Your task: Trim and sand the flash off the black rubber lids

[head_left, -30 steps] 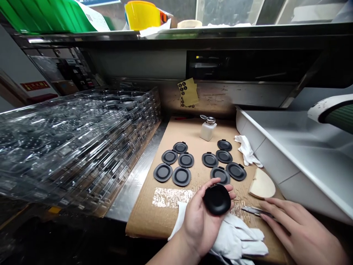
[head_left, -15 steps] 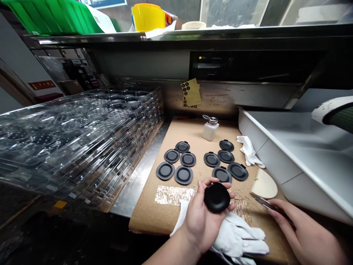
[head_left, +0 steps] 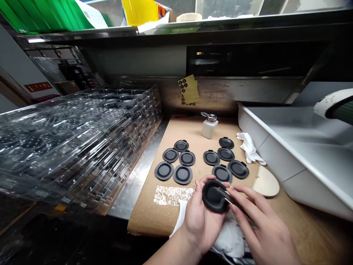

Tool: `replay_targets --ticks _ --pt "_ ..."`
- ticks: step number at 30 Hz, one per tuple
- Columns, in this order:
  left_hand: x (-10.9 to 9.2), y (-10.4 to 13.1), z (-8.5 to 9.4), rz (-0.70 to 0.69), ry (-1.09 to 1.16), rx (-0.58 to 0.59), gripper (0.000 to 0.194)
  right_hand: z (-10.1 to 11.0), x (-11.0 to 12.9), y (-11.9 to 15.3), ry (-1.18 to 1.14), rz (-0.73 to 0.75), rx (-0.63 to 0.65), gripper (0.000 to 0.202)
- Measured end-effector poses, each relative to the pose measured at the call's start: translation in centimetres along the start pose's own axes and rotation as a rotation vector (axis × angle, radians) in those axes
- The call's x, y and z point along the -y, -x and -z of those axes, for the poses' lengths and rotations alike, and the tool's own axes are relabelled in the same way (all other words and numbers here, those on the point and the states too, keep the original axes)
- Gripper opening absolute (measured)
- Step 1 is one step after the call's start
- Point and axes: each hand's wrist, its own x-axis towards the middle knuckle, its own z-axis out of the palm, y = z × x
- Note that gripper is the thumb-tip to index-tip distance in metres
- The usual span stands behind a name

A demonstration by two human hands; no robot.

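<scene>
My left hand (head_left: 202, 217) lies palm up with its fingers curled around a black rounded plastic cover (head_left: 211, 202). The recessed face and raised rim of the cover are turned up. My right hand (head_left: 259, 221) pinches a pair of dark metal tweezers (head_left: 234, 202), whose tips are over the cover's face; whether they touch it I cannot tell. Just beyond my hands, similar black covers lie on the cardboard in a left group (head_left: 182, 174) and a right group (head_left: 222, 173). A white glove (head_left: 230, 237) lies partly hidden under my hands.
Cardboard (head_left: 143, 217) covers the bench. A pump bottle (head_left: 209, 127) stands at the back. To the right are a cream pad (head_left: 267, 182), another white glove (head_left: 249, 147) and a big white bin (head_left: 292, 176). Stacked clear plastic trays (head_left: 110, 147) fill the left side.
My right hand has moved left from beside the cream pad, bringing the tweezers over the cover in my left hand. The cover now shows its recessed face instead of a smooth one.
</scene>
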Motion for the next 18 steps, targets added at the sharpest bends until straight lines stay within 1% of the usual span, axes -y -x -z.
replay_targets --ticks 3,5,7,9,11,13,16,18 --pt "0.0 -0.1 0.2 -0.003 0.044 -0.020 0.029 -0.8 0.7 0.1 0.005 0.003 0.000 0.033" --pt "0.0 -0.1 0.2 -0.006 0.042 -0.027 0.030 -0.8 0.6 0.1 0.014 -0.005 0.008 0.034" --pt "0.0 -0.1 0.2 -0.009 0.002 -0.031 0.033 -0.4 0.0 0.1 0.025 -0.031 0.013 0.033" --pt "0.1 0.0 0.2 -0.020 -0.067 -0.030 0.033 0.5 -1.1 0.2 0.038 -0.066 0.005 0.031" --pt "0.2 0.2 0.3 -0.047 -0.159 -0.010 0.033 1.5 -2.6 0.4 0.045 -0.083 0.020 0.030" --pt "0.3 0.3 0.4 -0.083 -0.279 0.028 0.037 2.6 -4.1 0.8 0.049 -0.073 0.065 0.031" --pt "0.4 0.4 0.6 -0.147 -0.558 0.068 0.043 4.3 -5.7 1.3 0.039 -0.004 0.131 0.033" --pt "0.5 0.3 0.6 -0.204 -0.774 0.077 0.047 5.2 -5.9 1.3 0.042 0.043 0.160 0.036"
